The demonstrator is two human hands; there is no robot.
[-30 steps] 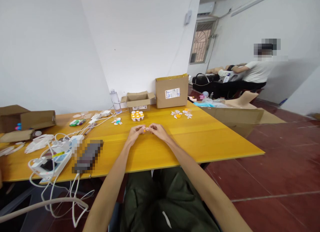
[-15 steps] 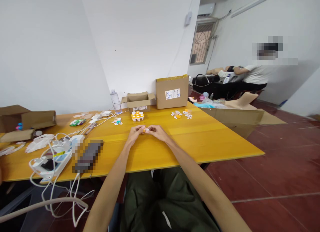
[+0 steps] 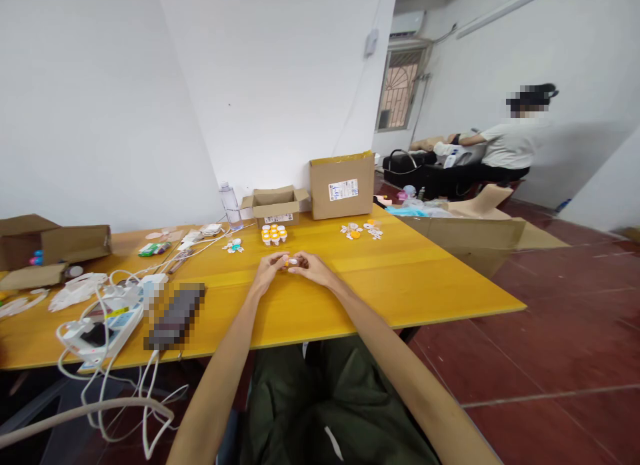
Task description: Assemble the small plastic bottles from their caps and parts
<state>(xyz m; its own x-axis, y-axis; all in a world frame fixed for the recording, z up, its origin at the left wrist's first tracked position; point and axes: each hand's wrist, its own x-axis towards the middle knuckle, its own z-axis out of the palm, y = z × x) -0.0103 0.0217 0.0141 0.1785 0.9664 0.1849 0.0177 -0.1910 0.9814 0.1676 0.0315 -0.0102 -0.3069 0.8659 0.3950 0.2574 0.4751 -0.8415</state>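
Over the middle of the table my left hand [image 3: 271, 271] and my right hand [image 3: 313, 267] meet, fingertips closed around a small orange-and-white piece [image 3: 291, 262]. Fingers cover much of it, so its exact kind is unclear. Just beyond my left hand stands a tight group of small white pieces with yellow-orange parts [image 3: 275, 235]. Left of that group lie loose white bits with a teal one [image 3: 234, 245]. Scattered white and orange flat pieces [image 3: 355, 235] lie farther off, beyond my right hand.
An open small carton [image 3: 276, 205], a larger upright cardboard box [image 3: 342, 187] and a clear bottle [image 3: 230, 205] line the wall. At left are a power strip [image 3: 120, 321] with tangled cables, a dark blurred device [image 3: 176, 315] and an open box [image 3: 75, 245]. Another person [image 3: 510, 145] sits at far right.
Both hands stay together at nearly the same spot. The held piece appears slightly turned, with its white part showing differently. The view has shifted a little, and the other person's posture has changed.
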